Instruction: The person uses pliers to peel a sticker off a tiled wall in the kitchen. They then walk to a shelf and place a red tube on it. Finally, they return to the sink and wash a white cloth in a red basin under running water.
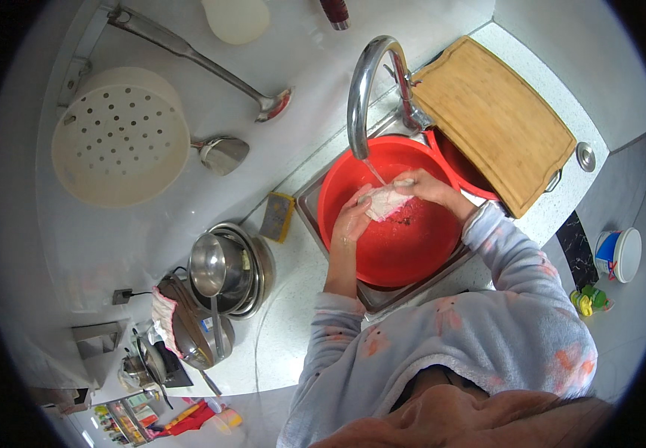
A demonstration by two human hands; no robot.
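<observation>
A white dishcloth with a pink edge (385,204) is stretched between my two hands. My left hand (352,215) grips its left end, and my right hand (422,186) pinches the upper right end. Both hands are over a large red plastic basin (395,257) standing in the steel sink (376,302). From the chrome gooseneck faucet (359,112) a thin stream of water runs down at the cloth. Small dark bits lie in the basin just below the cloth.
A wooden cutting board (496,123) rests over a second red basin (460,162) on the right. Left of the sink are a scrub sponge (277,217), nested metal bowls (255,285) and a steel ladle (209,266). A perforated white steamer basket (121,140) hangs on the wall.
</observation>
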